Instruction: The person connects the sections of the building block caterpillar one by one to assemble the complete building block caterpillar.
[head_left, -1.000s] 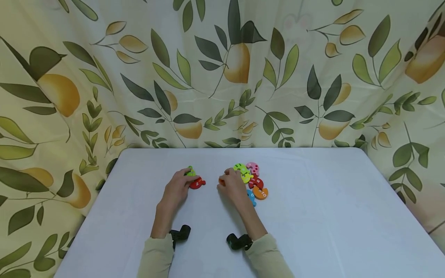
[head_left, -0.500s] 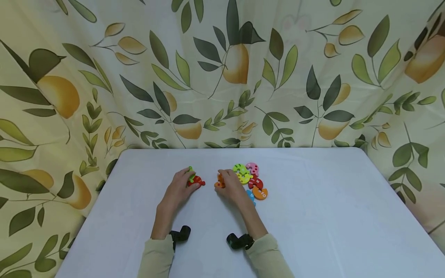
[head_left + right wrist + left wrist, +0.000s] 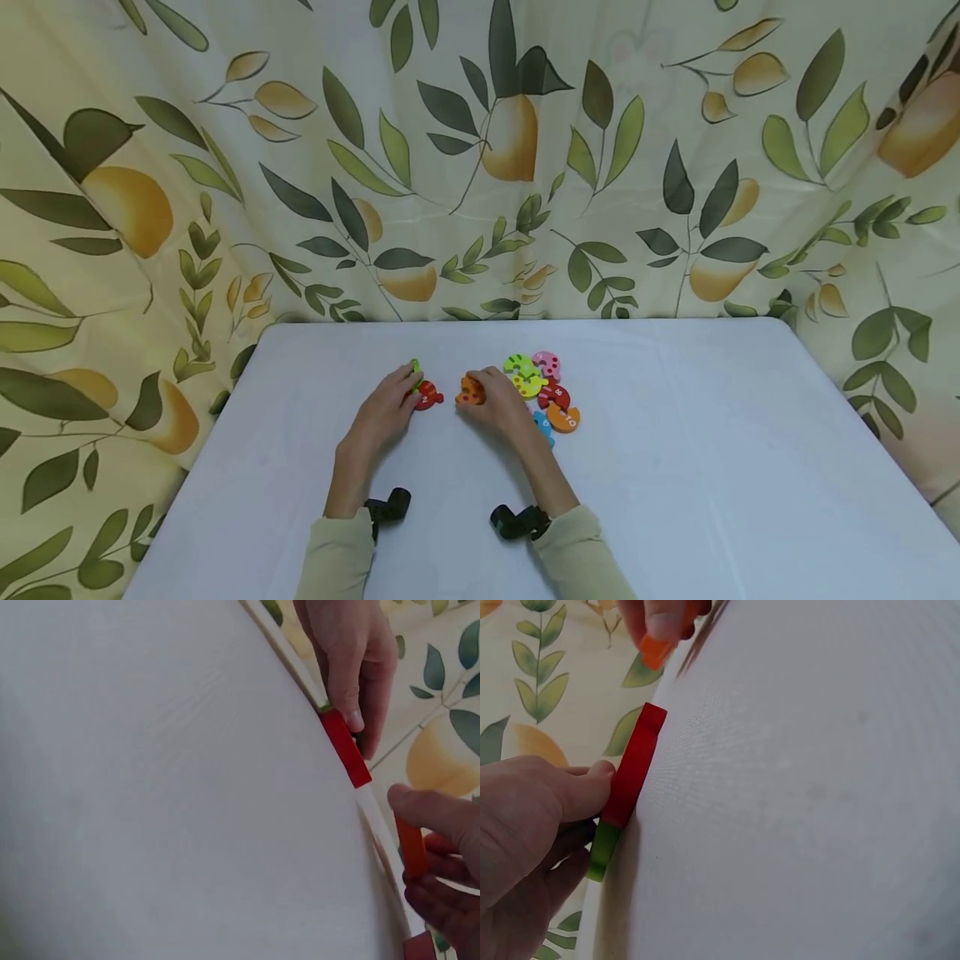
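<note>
In the head view, my left hand (image 3: 384, 410) holds a red number puzzle piece (image 3: 428, 396), marked 2, and a green puzzle piece (image 3: 416, 372) beside it. The left wrist view has the red piece (image 3: 636, 765) end to end with the green one (image 3: 604, 851); my thumb lies against the red and my fingers bend near the green. My right hand (image 3: 498, 404) pinches a spotted orange puzzle piece (image 3: 470, 390), a short gap right of the red one. Seen from the right wrist, that orange piece (image 3: 411, 846) is between thumb and fingers, raised off the table.
Right of my right hand lies a cluster of puzzle pieces: green (image 3: 529, 385), pink (image 3: 547, 364), red (image 3: 553, 395), orange (image 3: 563, 417) and blue (image 3: 543, 423), the blue partly covered by my wrist. A white cloth (image 3: 675, 467) covers the table. Behind hangs a leaf-patterned curtain (image 3: 465, 242).
My right hand has shifted slightly left with the orange piece, which has turned and now shows its spotted face. My left fingers have shifted a little on the red and green pieces.
</note>
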### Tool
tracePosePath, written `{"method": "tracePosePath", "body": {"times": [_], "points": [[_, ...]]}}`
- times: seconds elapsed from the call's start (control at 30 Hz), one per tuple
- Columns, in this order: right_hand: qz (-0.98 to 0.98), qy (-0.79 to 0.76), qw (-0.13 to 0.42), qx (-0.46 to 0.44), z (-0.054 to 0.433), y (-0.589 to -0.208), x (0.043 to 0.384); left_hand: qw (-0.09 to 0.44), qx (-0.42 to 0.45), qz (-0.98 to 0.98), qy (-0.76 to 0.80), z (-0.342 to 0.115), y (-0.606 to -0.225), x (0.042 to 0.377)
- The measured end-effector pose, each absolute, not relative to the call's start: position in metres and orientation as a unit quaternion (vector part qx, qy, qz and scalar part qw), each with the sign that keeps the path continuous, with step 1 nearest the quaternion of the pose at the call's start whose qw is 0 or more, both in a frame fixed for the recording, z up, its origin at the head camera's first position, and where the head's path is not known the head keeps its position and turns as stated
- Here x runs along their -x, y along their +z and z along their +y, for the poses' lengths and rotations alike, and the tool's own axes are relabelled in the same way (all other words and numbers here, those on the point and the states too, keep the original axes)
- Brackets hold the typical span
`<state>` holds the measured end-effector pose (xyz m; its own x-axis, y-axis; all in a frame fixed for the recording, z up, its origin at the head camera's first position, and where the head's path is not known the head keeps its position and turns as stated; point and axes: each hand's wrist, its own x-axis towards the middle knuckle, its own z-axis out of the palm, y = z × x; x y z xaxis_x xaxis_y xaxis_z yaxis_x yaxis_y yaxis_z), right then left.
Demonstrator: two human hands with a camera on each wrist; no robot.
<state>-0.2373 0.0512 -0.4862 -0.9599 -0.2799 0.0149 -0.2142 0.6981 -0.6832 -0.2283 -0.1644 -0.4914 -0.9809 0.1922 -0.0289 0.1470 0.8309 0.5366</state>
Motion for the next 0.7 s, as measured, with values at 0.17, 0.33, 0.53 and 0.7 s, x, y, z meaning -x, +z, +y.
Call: {"method": "tracePosePath", "body": {"times": [0.17,0.33,0.53,0.7], "points": [[0.902,-0.399,0.045,0.158,0.045,-0.483,0.237,0.044,-0.098,0.954,0.279,-0.164,-0.488,0.228],[0.895,-0.408,0.037,0.177,0.033,-0.482,0.234,0.040,-0.107,0.953,0.279,-0.165,-0.489,0.227],[0.900,-0.396,0.028,0.181,0.020,-0.488,0.232,0.037,-0.109,0.956,0.270,-0.166,-0.491,0.227],[0.905,-0.392,0.023,0.164,0.013,-0.490,0.232,0.034,-0.114,0.953,0.279,-0.166,-0.490,0.229]]}}
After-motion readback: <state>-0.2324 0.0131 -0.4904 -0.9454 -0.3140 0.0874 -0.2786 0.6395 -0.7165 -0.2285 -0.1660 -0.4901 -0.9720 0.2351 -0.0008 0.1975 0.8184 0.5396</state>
